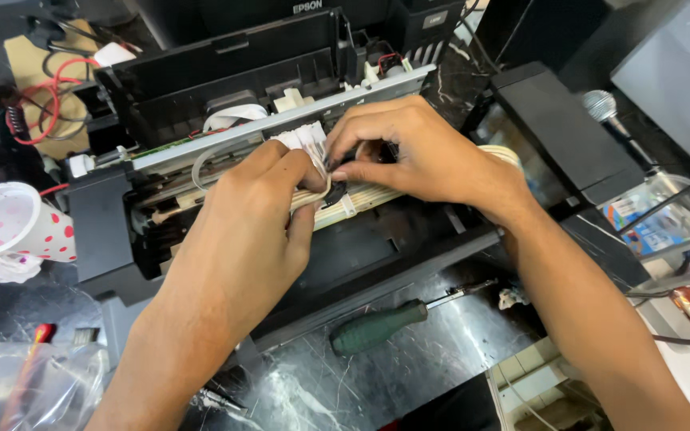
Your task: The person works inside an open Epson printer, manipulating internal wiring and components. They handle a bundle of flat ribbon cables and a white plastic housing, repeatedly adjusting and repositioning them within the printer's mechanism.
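Tubes point(377, 195) lay across open printer point(201, 88) | left hand point(261, 215) pinched white connector point(305, 137) | right hand point(417, 152) curled, gripping tubes | best held level, eased gently, no kinks | screwdriver point(377, 326) lay nearby

Perhaps a clip point(337, 191) beneath fingers point(361, 172)

The printer point(225, 88) shell is matt black plastic, crossed by a dull silvery metal rail point(281, 120). The screwdriver point(381, 326) has a matt green handle and lies on glossy black marbled worktop point(433, 351). The dotted cup point(13, 223) looks like paper.
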